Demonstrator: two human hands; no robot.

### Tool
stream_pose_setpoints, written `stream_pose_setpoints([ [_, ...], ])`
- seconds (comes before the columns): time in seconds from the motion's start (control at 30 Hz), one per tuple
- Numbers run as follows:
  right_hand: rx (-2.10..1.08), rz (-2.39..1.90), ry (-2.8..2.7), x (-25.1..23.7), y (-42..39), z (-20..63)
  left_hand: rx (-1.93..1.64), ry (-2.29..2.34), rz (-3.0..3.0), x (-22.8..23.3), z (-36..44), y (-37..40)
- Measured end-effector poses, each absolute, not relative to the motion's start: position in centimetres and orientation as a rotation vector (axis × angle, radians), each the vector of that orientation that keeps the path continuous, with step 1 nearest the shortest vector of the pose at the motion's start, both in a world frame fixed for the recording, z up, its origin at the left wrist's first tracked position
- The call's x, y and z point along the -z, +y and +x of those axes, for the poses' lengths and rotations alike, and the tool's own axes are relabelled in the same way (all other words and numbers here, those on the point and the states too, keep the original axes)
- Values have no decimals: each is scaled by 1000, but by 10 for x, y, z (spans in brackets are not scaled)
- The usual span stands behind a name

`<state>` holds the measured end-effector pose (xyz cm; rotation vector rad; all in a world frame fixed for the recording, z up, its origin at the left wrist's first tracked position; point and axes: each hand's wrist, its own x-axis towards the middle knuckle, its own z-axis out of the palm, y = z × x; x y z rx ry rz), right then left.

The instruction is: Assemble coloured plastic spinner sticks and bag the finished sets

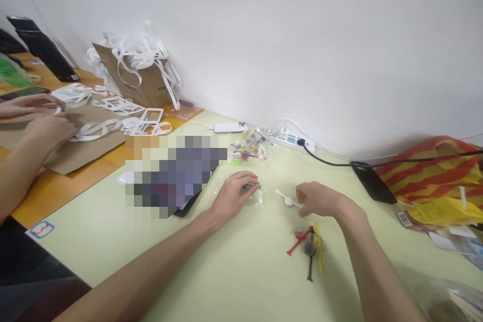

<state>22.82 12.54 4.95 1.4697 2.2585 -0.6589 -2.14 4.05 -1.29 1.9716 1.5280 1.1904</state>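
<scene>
My left hand point(234, 194) rests on the pale green table point(234, 271), fingers closed on a small blue piece point(249, 186) inside a clear plastic wrapper point(258, 197). My right hand point(320, 199) pinches the end of a small white spoon-like part point(286, 198) lying on the table. Just in front of my right wrist lie three similar little parts: a red one point(299, 240), a black one point(310, 257) and a yellow one point(319, 250). A clear bag of several coloured small pieces point(247, 149) sits beyond my left hand.
A white phone point(230, 127), a white power strip point(292, 138) with a black cable, and a dark phone point(373, 182) lie near the wall. A red-and-yellow striped bag point(433, 173) is at right. At left, another person's hands point(41, 121) work among white plastic frames point(124, 110) and brown paper.
</scene>
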Motion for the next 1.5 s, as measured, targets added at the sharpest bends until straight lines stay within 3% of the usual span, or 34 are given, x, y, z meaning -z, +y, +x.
stream_pose_setpoints([
  [0.57, 910, 1460, 2401, -81, 121, 239, -1217, 1519, 1965, 13, -22, 41],
  [0.83, 846, 1515, 2557, -97, 108, 231, -1202, 1530, 1962, 12, -21, 41],
  [1.13, 913, 1275, 2701, -76, 99, 192, -1230, 1525, 1938, 11, -20, 41],
  [1.5, 753, 1258, 2809, -48, 93, 168, -1227, 1524, 1966, 7, -20, 40],
])
